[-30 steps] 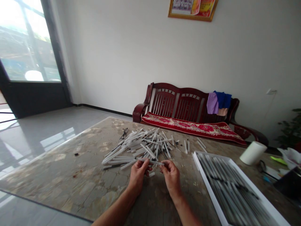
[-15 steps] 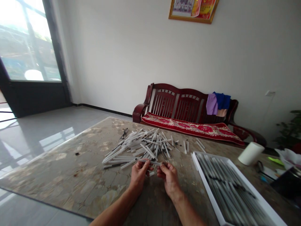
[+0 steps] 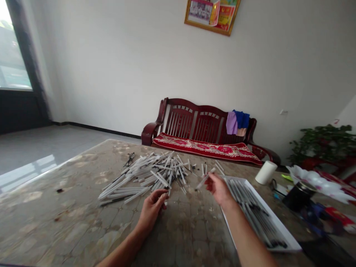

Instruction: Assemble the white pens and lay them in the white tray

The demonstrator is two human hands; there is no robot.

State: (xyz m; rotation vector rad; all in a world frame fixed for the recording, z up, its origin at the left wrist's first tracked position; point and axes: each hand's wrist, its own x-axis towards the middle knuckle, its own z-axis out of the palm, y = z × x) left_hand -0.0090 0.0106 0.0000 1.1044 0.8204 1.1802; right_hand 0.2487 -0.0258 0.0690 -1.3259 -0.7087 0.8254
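My left hand [image 3: 155,204] is closed just in front of a heap of thin white and grey tubes [image 3: 150,172], its fingertips near a small dark tip; what it grips is too small to make out. My right hand [image 3: 218,187] pinches a pale translucent tube [image 3: 205,180], held at a slant above the table. Right beside that hand and forearm, partly covered by them, is a white tray [image 3: 287,243] with rows of grey tubes that have dark ends.
Black glasses [image 3: 129,159] lie behind the heap on the patterned table [image 3: 80,207]. A white roll [image 3: 266,172], a black cup [image 3: 299,196] and a white petalled dish [image 3: 319,181] stand at the right. Beyond the table is a red wooden bench [image 3: 194,122].
My hands have moved apart; they were together at a thin tube. My right hand has gone right, towards the tray, with a tube in it. The view has turned right.
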